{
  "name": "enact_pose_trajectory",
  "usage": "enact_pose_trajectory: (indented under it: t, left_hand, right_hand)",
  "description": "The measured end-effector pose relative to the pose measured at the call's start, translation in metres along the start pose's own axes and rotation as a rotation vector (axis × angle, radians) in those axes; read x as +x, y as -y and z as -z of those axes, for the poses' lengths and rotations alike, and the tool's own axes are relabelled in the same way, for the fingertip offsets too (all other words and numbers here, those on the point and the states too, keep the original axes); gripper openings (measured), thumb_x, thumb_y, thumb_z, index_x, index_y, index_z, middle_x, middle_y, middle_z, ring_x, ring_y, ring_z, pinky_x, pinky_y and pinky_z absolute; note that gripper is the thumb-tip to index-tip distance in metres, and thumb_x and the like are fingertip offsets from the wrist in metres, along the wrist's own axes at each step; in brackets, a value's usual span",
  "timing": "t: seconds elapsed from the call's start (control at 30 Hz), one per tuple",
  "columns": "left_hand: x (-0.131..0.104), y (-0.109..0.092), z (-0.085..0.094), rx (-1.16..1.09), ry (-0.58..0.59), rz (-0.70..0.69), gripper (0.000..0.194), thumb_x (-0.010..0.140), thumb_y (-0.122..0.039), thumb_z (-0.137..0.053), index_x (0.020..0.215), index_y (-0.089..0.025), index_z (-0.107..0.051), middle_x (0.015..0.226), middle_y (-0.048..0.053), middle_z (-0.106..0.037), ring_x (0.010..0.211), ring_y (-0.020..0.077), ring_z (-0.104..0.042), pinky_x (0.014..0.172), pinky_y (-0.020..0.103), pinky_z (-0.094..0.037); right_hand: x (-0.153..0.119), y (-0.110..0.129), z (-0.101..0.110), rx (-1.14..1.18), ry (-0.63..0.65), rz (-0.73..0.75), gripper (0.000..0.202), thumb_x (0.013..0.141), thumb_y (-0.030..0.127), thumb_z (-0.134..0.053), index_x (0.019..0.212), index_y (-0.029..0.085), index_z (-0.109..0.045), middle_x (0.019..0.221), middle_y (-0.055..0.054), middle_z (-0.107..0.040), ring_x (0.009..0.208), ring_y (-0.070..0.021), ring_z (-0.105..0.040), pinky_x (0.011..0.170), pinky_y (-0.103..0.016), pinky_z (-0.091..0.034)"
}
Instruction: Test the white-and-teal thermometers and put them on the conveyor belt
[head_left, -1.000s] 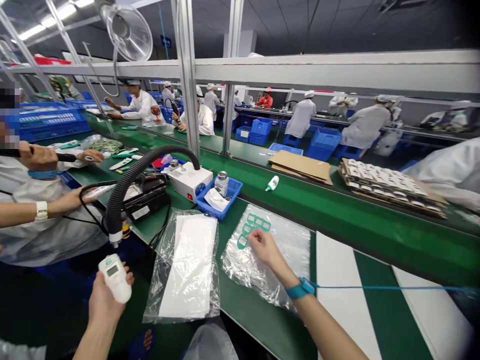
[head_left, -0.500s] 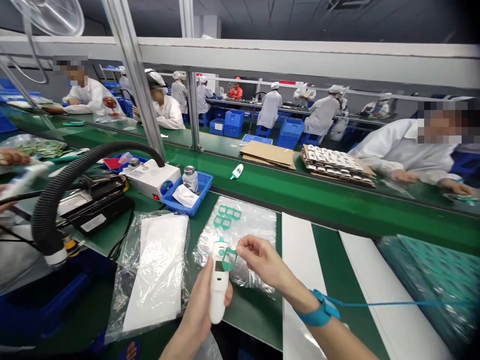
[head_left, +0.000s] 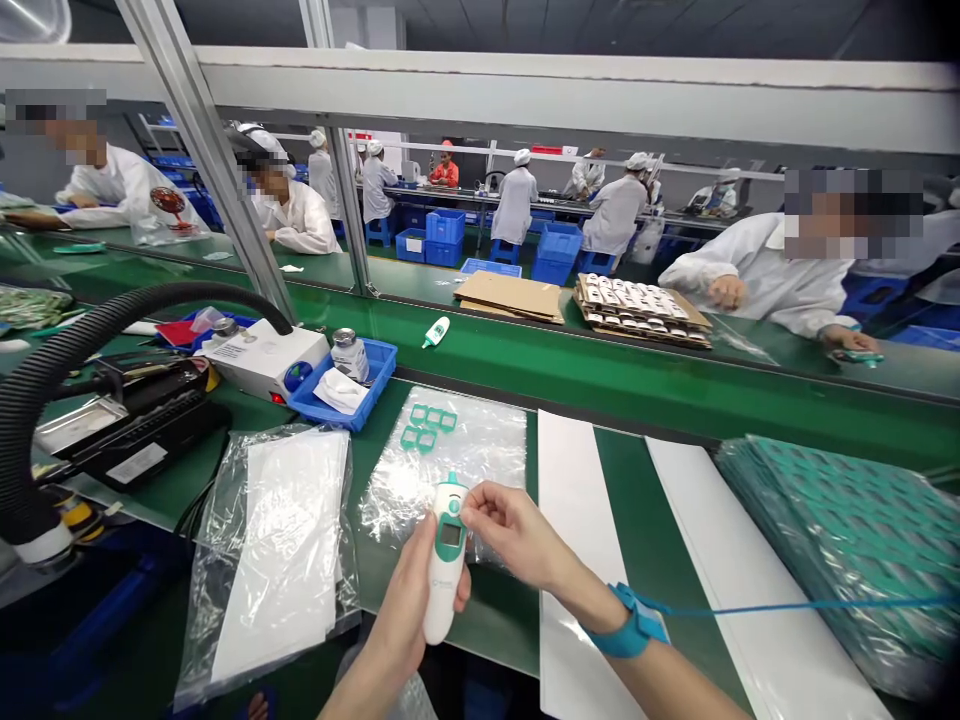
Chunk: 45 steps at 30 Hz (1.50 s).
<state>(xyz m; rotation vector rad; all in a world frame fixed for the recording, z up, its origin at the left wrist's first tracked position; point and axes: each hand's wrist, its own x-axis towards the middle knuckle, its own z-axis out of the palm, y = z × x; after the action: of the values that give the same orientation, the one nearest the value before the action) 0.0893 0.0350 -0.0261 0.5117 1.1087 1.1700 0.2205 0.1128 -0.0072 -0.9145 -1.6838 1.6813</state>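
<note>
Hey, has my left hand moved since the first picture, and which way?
Yes, to the right: your left hand was left of the bagged white sheets, and now it is on their right side.

Hands numbered two: one left hand [head_left: 409, 600] and one right hand [head_left: 517, 537]. White-and-green handheld devices numbered two: one held unit [head_left: 445, 575] and one loose unit [head_left: 436, 332] on the green belt [head_left: 510, 352]. Green frames [head_left: 426, 429] on the clear film [head_left: 480, 450] numbered five. White strips [head_left: 570, 470] numbered two. The bench further carried one blue tray [head_left: 375, 388], one bottle [head_left: 349, 357], one white box [head_left: 259, 355], one black corrugated hose [head_left: 75, 345] and one bag of white sheets [head_left: 285, 540].
</note>
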Motion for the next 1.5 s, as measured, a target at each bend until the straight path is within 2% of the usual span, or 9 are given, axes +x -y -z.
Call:
enact_pose_trajectory:
  t: [0.2, 0.4, 0.53, 0.67, 0.83, 1.0, 1.07, 1.17, 1.5]
  left_hand:
    - [-0.001, 0.002, 0.000, 0.021, 0.014, 0.020, 0.050, 0.089, -0.061, -0.043, 0.082, -0.015, -0.060, 0.051, 0.001, -0.059, 0.045, 0.0121, -0.049, 0.047, 0.023, -0.039]
    - [-0.004, 0.008, -0.002, 0.150, 0.035, 0.125, 0.056, 0.086, -0.067, -0.044, 0.072, -0.016, -0.061, 0.043, 0.000, -0.053, 0.040, 0.0108, -0.044, 0.044, 0.021, -0.034]
    - [-0.004, 0.019, -0.003, 0.219, -0.028, 0.136, 0.050, 0.078, -0.068, -0.055, 0.068, -0.020, -0.061, 0.043, 0.001, -0.052, 0.041, 0.0150, -0.045, 0.045, 0.026, -0.040]
    - [-0.002, 0.025, -0.013, 0.275, 0.010, 0.162, 0.042, 0.071, -0.064, -0.066, 0.066, -0.023, -0.062, 0.045, 0.000, -0.053, 0.043, 0.0168, -0.047, 0.047, 0.028, -0.043]
    - [0.011, 0.030, -0.045, 0.270, 0.113, 0.157, 0.051, 0.077, -0.069, -0.055, 0.073, -0.020, -0.065, 0.050, 0.001, -0.059, 0.048, 0.0170, -0.053, 0.053, 0.028, -0.046]
    - [0.034, 0.043, -0.076, 0.164, 0.189, 0.151, 0.055, 0.078, -0.071, -0.055, 0.086, -0.018, -0.065, 0.080, 0.006, -0.071, 0.085, 0.0238, -0.067, 0.088, 0.034, -0.050]
    - [0.042, 0.049, -0.081, 0.110, 0.173, 0.203, 0.059, 0.075, -0.070, -0.060, 0.100, -0.017, -0.061, 0.089, 0.008, -0.073, 0.099, 0.0271, -0.067, 0.098, 0.038, -0.047]
    - [0.049, 0.054, -0.084, 0.065, 0.136, 0.270, 0.066, 0.073, -0.066, -0.065, 0.114, -0.016, -0.053, 0.091, 0.009, -0.075, 0.105, 0.0277, -0.067, 0.102, 0.038, -0.045]
    - [0.048, 0.056, -0.080, 0.020, 0.065, 0.346, 0.078, 0.071, -0.062, -0.070, 0.127, -0.014, -0.043, 0.098, 0.012, -0.076, 0.106, 0.0283, -0.067, 0.102, 0.036, -0.046]
  right_hand:
    - [-0.009, -0.004, -0.004, 0.012, -0.128, -0.006, 0.017, 0.084, 0.031, -0.064, 0.080, 0.019, -0.053, 0.070, 0.003, -0.056, 0.061, -0.0124, -0.057, 0.058, -0.025, -0.044]
    - [-0.025, -0.017, -0.007, 0.166, -0.122, 0.116, 0.035, 0.081, 0.021, -0.064, 0.110, 0.023, -0.047, 0.097, -0.002, -0.058, 0.086, -0.0157, -0.058, 0.077, -0.029, -0.047]
    - [-0.039, -0.029, -0.010, 0.085, -0.216, 0.130, 0.026, 0.083, 0.016, -0.058, 0.106, 0.023, -0.051, 0.095, -0.002, -0.055, 0.087, -0.0166, -0.055, 0.078, -0.029, -0.046]
    - [-0.055, -0.035, -0.004, 0.124, -0.279, 0.126, 0.027, 0.084, 0.019, -0.059, 0.108, 0.024, -0.048, 0.095, -0.001, -0.056, 0.087, -0.0169, -0.056, 0.081, -0.030, -0.047]
    - [-0.068, -0.038, 0.047, -0.076, -0.338, 0.077, 0.029, 0.087, 0.025, -0.061, 0.115, 0.023, -0.051, 0.106, -0.005, -0.062, 0.100, -0.0193, -0.058, 0.089, -0.033, -0.045]
    - [-0.073, -0.068, 0.133, -0.489, -0.677, 0.099, 0.014, 0.090, 0.022, -0.050, 0.093, 0.019, -0.063, 0.095, -0.007, -0.061, 0.089, -0.0202, -0.057, 0.081, -0.034, -0.045]
    - [-0.075, -0.080, 0.155, -0.581, -0.720, 0.070, 0.014, 0.087, 0.019, -0.052, 0.092, 0.019, -0.065, 0.094, -0.007, -0.059, 0.091, -0.0214, -0.056, 0.083, -0.036, -0.044]
    - [-0.079, -0.090, 0.165, -0.654, -0.667, 0.041, 0.015, 0.085, 0.017, -0.056, 0.093, 0.020, -0.068, 0.093, -0.006, -0.059, 0.093, -0.0225, -0.055, 0.087, -0.039, -0.043]
    - [-0.080, -0.089, 0.161, -0.733, -0.620, -0.009, 0.014, 0.087, 0.018, -0.053, 0.089, 0.022, -0.067, 0.092, -0.005, -0.061, 0.091, -0.0225, -0.054, 0.085, -0.040, -0.040]
